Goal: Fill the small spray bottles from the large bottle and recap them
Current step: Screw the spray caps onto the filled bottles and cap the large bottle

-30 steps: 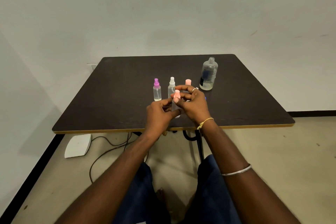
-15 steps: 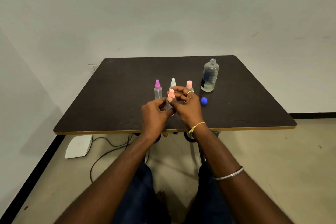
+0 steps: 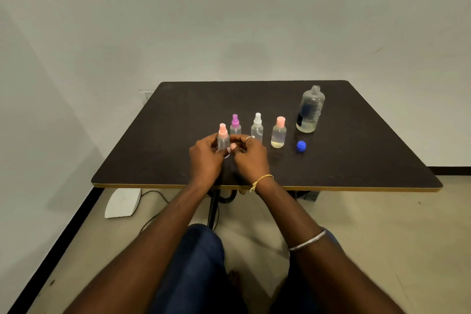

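My left hand grips a small clear spray bottle with a pink sprayer, held upright just above the dark table. My right hand touches the same bottle from the right with its fingertips; a ring shows on one finger. Behind stand a purple-topped spray bottle, a white-topped one and a pink-capped bottle with yellowish liquid low in it. The large clear bottle stands uncapped at the back right, little liquid in it. Its blue cap lies on the table.
The table's front edge runs just behind my wrists. A white device with cables lies on the floor at the left. My knees in dark blue cloth sit under the table edge.
The pink-topped bottle and both hands have shifted to the left; the other small bottles and the blue cap are now uncovered. My right hand has dropped from the sprayer top to the bottle's side.
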